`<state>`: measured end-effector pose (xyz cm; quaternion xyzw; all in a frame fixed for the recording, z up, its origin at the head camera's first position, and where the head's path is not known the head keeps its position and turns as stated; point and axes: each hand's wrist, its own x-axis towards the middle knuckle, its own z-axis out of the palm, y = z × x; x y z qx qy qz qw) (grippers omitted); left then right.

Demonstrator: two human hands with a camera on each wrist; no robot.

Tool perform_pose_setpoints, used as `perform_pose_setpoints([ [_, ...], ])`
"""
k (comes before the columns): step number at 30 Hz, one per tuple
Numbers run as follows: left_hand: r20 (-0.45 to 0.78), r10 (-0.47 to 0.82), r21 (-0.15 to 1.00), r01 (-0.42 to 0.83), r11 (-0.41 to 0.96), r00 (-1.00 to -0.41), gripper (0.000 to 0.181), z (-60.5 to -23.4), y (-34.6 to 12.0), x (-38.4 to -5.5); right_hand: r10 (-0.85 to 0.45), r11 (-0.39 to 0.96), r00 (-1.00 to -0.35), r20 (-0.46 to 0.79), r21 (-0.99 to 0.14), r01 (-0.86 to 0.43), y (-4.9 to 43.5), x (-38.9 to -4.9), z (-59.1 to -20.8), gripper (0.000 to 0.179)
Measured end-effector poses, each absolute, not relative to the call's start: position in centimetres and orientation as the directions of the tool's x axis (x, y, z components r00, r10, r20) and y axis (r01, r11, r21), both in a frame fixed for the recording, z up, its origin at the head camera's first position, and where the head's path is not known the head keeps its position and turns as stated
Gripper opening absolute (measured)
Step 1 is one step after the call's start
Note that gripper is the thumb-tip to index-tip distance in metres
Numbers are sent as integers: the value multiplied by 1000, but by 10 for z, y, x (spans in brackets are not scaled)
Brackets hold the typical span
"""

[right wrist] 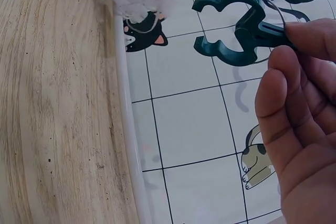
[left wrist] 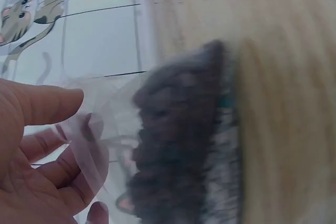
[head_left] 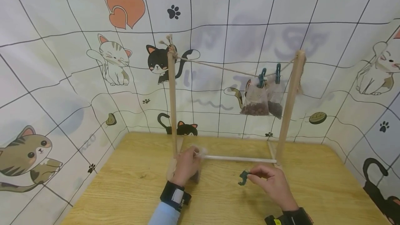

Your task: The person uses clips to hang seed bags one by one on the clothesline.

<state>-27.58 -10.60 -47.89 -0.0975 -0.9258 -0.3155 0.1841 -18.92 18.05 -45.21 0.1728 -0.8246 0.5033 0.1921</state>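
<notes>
In the head view my left hand (head_left: pixel 187 165) grips the top of a clear plastic bag just above the table, beside the left post. Dark crumbly pieces fill the lower part of this bag (left wrist: pixel 173 140), blurred in the left wrist view, where the thumb and fingers hold its see-through upper end. Further right, my right hand (head_left: pixel 271 182) pinches a dark green clothespin (right wrist: pixel 247 32) between thumb and fingers by its handle end. Pressed that way, the clothespin has its curved jaws spread apart, with nothing between them.
A wooden frame stands on the table (head_left: pixel 125 190), its left post (head_left: pixel 172 103) and right post (head_left: pixel 290 107) joined by a sagging string (head_left: pixel 218 66) and a low white rod (head_left: pixel 240 159). Two bags of dark pieces (head_left: pixel 255 103) hang from green clothespins (head_left: pixel 278 73) near the right post.
</notes>
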Motion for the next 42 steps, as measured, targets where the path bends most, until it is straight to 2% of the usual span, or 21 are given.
perform_pose_setpoints([
  [6,465,99,554,376,743,-880,11,-457,-113,-266,-82,426,-876,475,-778,-462,179,-187,-450,8],
  [13,375,148,641,371,671,-915,5,-434,-121,-252,-83,426,-866,493,-768,-478,179,-186,-449,7],
  [21,423,231,600,461,654,-876,5,-419,-115,-237,-56,436,-838,542,-742,-509,182,-183,-443,10],
  [29,377,296,689,479,544,-878,7,-404,-101,-226,-22,480,-799,601,-695,-535,186,-182,-435,13],
  [35,409,304,697,510,504,-860,11,-394,-92,-222,20,493,-767,642,-674,-551,186,-183,-429,12],
  [42,490,285,685,565,460,-824,15,-379,-76,-223,70,446,-735,674,-680,-582,186,-189,-410,14],
])
